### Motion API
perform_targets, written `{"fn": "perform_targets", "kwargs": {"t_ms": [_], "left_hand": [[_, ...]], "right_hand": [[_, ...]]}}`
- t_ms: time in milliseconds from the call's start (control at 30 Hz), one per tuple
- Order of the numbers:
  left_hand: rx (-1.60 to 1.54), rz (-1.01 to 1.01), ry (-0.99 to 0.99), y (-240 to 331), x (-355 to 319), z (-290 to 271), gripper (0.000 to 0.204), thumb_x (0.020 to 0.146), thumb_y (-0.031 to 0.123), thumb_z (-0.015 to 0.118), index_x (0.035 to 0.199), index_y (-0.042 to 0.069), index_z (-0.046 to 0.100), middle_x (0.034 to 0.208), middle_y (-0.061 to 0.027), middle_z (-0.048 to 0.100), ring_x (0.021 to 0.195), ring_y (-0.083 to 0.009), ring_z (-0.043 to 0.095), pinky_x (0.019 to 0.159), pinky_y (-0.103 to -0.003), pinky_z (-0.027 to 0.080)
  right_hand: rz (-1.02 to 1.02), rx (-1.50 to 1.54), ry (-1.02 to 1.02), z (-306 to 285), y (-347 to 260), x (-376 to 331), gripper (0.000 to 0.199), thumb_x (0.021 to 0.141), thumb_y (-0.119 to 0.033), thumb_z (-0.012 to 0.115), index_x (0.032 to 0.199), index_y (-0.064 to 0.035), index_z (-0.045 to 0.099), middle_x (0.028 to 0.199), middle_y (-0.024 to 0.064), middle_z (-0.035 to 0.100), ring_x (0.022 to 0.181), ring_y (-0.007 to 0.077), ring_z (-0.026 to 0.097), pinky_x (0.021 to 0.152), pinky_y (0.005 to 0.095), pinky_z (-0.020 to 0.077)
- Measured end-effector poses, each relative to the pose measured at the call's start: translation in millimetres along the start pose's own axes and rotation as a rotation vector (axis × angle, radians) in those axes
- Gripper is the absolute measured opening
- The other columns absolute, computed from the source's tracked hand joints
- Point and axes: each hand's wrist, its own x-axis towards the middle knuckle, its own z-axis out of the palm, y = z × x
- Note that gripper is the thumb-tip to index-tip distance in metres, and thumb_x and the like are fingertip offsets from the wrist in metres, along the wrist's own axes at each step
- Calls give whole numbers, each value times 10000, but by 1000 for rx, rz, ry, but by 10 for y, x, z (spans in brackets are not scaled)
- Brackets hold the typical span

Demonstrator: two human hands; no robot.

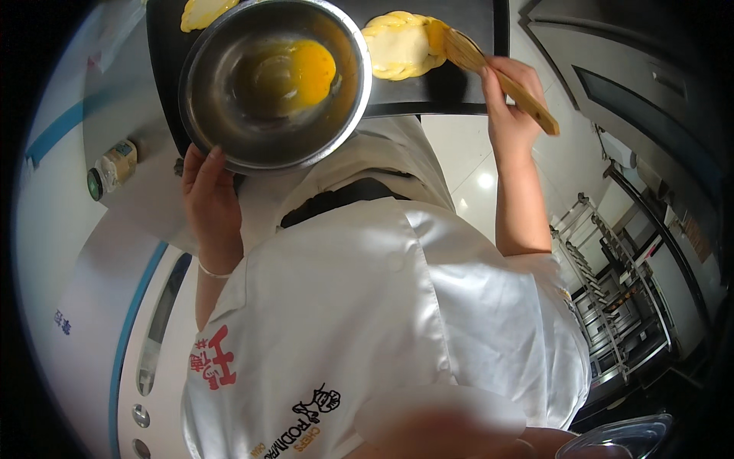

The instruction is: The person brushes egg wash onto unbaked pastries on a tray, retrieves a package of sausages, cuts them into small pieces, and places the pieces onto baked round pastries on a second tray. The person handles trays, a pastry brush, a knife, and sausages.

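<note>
My left hand (210, 203) grips the near-left rim of a round steel mixing bowl (237, 145). Yellow beaten egg (312, 73) lies in a small pool on the right side of its bottom. In my right hand (514, 103) is a wooden-handled pastry brush (489, 69), held slanting. Its bristles touch the right edge of a pale braided-edge pastry (399, 47), which has a yellow sheen along its rim. The pastry rests on a black baking tray (451, 96). Part of a second pastry (205, 11) shows at the tray's far left, partly hidden by the bowl.
A jar with a green lid (113, 170) stands at the left. To the right is a metal rack (612, 298) on the tiled floor (468, 172). Large dark-fronted equipment (631, 99) takes up the far right. The tray's near edge lies just in front of my body.
</note>
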Motion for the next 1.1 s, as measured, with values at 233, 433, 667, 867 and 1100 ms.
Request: {"fn": "perform_targets", "kwargs": {"t_ms": [233,433,667,867,1100], "left_hand": [[12,-4,-18,-12,-2,-10,204,930,75,555,1122,49,615,1047,-64,669,970,-143,621,888,-281,454],[27,-31,54,1,-32,94,215,924,63,559,1132,47,612,1060,-70,670,989,-151,617,894,-283,453],[-32,-41,35,-26,-51,91,220,930,56,550,1143,46,601,1069,-69,663,1004,-147,606,891,-279,451],[33,-23,45,-18,-57,133,209,936,56,538,1137,44,594,1063,-62,658,988,-131,608,872,-264,453],[8,-7,33,-20,-80,84,219,946,70,524,1151,34,591,1076,-68,660,979,-129,611,857,-266,463]], "right_hand": [[79,63,-28,-139,-47,-245,128,803,1,714,917,-20,660,933,88,653,838,205,625,735,291,514],[72,65,-4,-244,26,-290,134,793,-12,725,910,-34,664,937,90,660,843,212,629,748,302,512],[39,53,-5,-272,229,-288,135,789,0,722,912,-36,680,933,86,666,835,211,627,726,310,509],[-93,123,54,-96,220,-42,157,782,23,730,918,-36,681,924,80,664,795,182,623,643,261,505],[-141,-39,-4,-191,176,-379,198,743,35,756,899,-52,672,893,86,661,760,210,647,644,282,531]]}}
